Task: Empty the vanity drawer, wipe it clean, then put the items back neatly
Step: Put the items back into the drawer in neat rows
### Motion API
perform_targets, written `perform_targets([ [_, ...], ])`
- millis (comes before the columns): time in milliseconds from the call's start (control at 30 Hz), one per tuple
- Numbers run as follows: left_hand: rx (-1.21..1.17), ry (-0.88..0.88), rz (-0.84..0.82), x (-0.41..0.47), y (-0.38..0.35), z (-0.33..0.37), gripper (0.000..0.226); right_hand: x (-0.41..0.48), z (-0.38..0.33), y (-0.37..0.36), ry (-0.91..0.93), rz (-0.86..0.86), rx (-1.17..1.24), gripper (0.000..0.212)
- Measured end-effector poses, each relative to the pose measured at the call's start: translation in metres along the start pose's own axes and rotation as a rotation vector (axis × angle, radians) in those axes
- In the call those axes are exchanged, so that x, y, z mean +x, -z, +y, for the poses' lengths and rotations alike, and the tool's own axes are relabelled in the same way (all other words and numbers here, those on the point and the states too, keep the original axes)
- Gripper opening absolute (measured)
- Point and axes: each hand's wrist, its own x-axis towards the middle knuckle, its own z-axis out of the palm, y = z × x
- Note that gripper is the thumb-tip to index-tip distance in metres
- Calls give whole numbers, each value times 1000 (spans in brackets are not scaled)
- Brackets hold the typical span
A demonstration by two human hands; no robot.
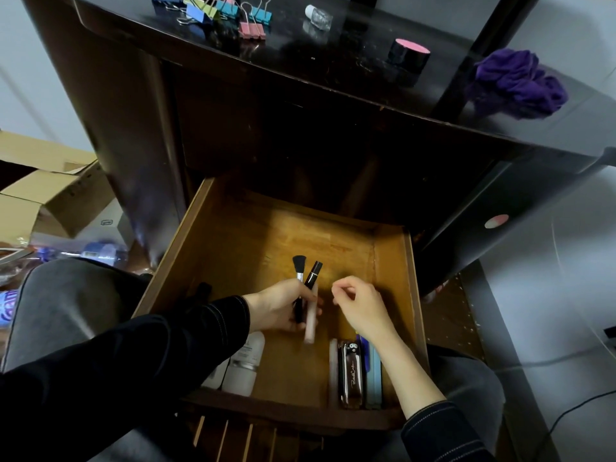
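The wooden vanity drawer (396, 261) stands pulled open below the dark vanity top. Inside it, my left hand (280, 305) grips a small black makeup brush (299, 266) and a black-and-pink cosmetic tube (311, 315), both pointing away from me. My right hand (358, 303) hovers just to the right of them, fingers curled, with nothing visible in it. White bottles (243, 365) lie at the drawer's front left. A brown case (350, 375) and flat pale-blue items (374, 378) lie at the front right. A purple cloth (520, 83) sits on the vanity top.
Coloured binder clips (230, 13), a small clear bottle (318, 16) and a black jar with a pink lid (408, 56) rest on the vanity top. Cardboard boxes (50, 191) lie on the floor at left. My knees flank the drawer.
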Motion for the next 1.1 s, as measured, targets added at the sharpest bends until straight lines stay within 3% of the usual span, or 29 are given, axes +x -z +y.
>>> perform_targets([
  [200,1,-52,-73,-1,-2,1,23,1,-7,1,-28,-85,240,25],
  [500,42,-22,-145,0,-5,0,17,2,-6,0,-31,-177,297,19],
  [600,30,0,-90,2,-4,-1,16,2,-5,1,-77,-120,329,19],
  [700,94,-49,87,5,0,-1,20,1,0,2,-101,-68,346,14],
  [800,132,-111,217,6,1,2,26,2,2,-1,-110,-77,271,10],
  [1100,88,-134,193,-1,-3,5,19,3,8,-16,-31,-141,-134,4],
])
